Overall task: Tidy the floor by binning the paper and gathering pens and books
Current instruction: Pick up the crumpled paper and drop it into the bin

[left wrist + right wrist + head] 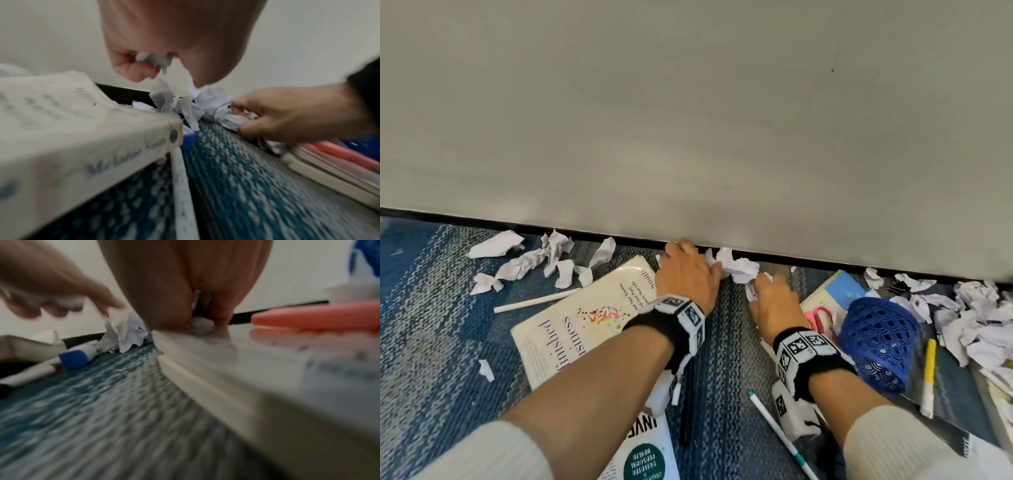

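Both hands reach to the foot of the grey wall, where crumpled white paper (pixel 736 268) lies on the blue carpet. My left hand (pixel 683 262) curls its fingers round a paper scrap (pixel 153 60), just past the corner of a white book (pixel 585 318). My right hand (pixel 762 284) pinches another paper wad (pixel 200 323) against the top of a pale book (pixel 226 356). A white marker with a blue cap (pixel 75 358) lies beside the white book. More pens lie around: a white one (pixel 536 301), a teal-tipped one (pixel 780 431), a yellow one (pixel 928 373).
Loose paper wads are scattered at the left (pixel 534 263) and heaped at the right (pixel 979 318). A blue mesh pen holder (pixel 876 339) lies on its side by pink scissors (pixel 822 318). Another book (pixel 643 448) lies near my left forearm. The wall (pixel 688 120) blocks the way ahead.
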Demonstrator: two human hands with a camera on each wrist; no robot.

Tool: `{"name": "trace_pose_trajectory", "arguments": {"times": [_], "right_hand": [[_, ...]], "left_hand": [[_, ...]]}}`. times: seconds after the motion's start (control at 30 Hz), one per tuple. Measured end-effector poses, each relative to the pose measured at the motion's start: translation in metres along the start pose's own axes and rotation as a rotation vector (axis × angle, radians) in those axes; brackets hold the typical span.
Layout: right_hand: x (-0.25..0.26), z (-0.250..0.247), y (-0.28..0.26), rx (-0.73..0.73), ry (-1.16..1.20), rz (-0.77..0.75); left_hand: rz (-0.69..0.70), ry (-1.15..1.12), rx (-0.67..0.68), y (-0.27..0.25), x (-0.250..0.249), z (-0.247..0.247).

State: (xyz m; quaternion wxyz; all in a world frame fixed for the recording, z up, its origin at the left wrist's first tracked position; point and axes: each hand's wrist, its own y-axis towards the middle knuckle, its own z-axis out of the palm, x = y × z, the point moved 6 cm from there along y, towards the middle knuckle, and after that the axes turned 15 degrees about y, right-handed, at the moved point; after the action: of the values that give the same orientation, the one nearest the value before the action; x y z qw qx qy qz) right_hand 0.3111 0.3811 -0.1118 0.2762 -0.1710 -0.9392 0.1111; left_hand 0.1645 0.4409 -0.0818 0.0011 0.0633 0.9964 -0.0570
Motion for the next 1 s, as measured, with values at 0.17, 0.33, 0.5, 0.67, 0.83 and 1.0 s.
{"name": "trace_pose_trajectory", "arguments": {"times": [0.17, 0.33, 0.5, 0.67, 0.83, 1.0], "right_hand": [[0.004, -0.01, -0.02, -0.196, 0.154, -0.097], [-0.002, -0.015, -0.014, -0.233, -0.039, 0.042], [-0.009, 0.004, -0.004, -0.098, -0.256, 0.087], [-0.011, 0.005, -0.004, -0.008, -0.246, 0.014], [-0.002, -0.002, -0.016, -0.024, -0.12, -0.066], [-0.002, -0.015, -0.036, -0.177, 0.062, -0.082]], "left_hand": [[0.181, 0.049, 0.058, 0.011, -0.013, 0.026], [0.303, -0.069, -0.003, 0.014, -0.023, 0.032], [0.497, -0.164, -0.008, 0.01, -0.036, 0.02], [0.499, -0.284, 0.109, 0.007, -0.039, 0.016], [0.549, -0.102, 0.137, 0.008, -0.042, 0.019], [0.587, 0.03, 0.083, 0.005, -0.042, 0.016]]}}
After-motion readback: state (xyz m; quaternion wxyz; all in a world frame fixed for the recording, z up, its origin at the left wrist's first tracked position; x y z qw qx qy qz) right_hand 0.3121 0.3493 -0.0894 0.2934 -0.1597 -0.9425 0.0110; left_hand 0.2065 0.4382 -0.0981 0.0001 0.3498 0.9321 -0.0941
